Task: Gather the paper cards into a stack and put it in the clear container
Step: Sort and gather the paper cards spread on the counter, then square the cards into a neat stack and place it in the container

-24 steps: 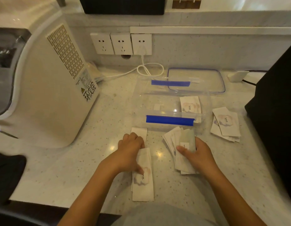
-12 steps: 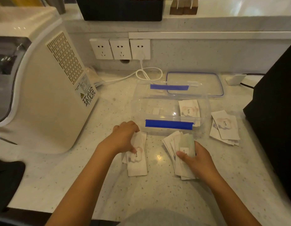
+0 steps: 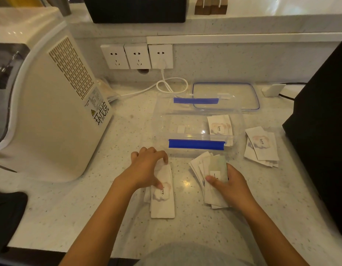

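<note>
4 card piles (image 3: 162, 196) (1 in container (image 3: 197, 144)), 2 hands (image 3: 147, 167)

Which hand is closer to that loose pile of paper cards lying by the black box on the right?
The right hand. It rests on a fanned bunch of cards just left of the loose pile of paper cards. The left hand is farther left, pressing on another small stack.

Countertop (image 3: 243, 217): pale stone, fine dark speckle. Clear container (image 3: 162, 127): colourless, two solid blue clips (image 3: 196, 144). Lid (image 3: 243, 96) behind container: clear, thin blue rim. Cards (image 3: 261, 144) right of container: white, faint pink blotch, black "love". Appliance (image 3: 57, 120) left of container: cream, grid of small vent holes, black characters on label. Sockets (image 3: 137, 56): white
</note>
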